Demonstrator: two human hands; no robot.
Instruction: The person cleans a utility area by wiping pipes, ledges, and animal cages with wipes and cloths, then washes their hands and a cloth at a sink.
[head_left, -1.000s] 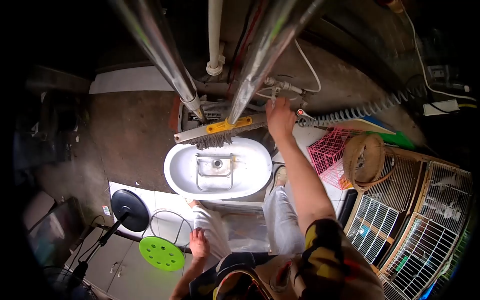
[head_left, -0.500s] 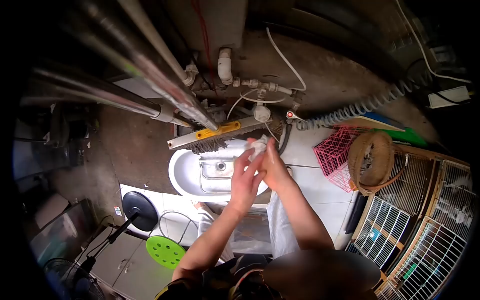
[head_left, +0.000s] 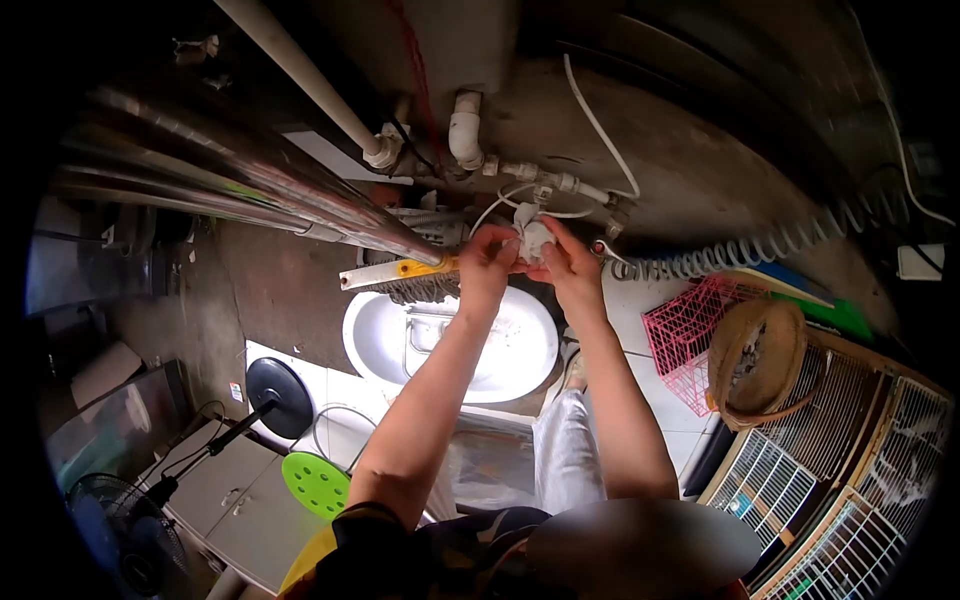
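Observation:
A crumpled white wad, perhaps cloth or tissue, is pinched between both hands, just below the pipe fittings. My left hand grips its left side with bent fingers. Its right side is held by my right hand, thumb pressed against it. White pipes and a valve run along the wall behind the wad. Beneath the hands lies a white oval basin with a metal frame in it. The mop head, with a yellow clamp, rests across the basin's back edge, partly behind my left hand.
Metal poles slant in from the left. A coiled hose, pink wire basket, woven basket and wire cages stand at right. At left are a green stool, black round base, cabinet and fan.
My left hand has come up from beside the leg to join my right hand, which left the pipe fitting. Both have risen with the white wad. The poles have swung left.

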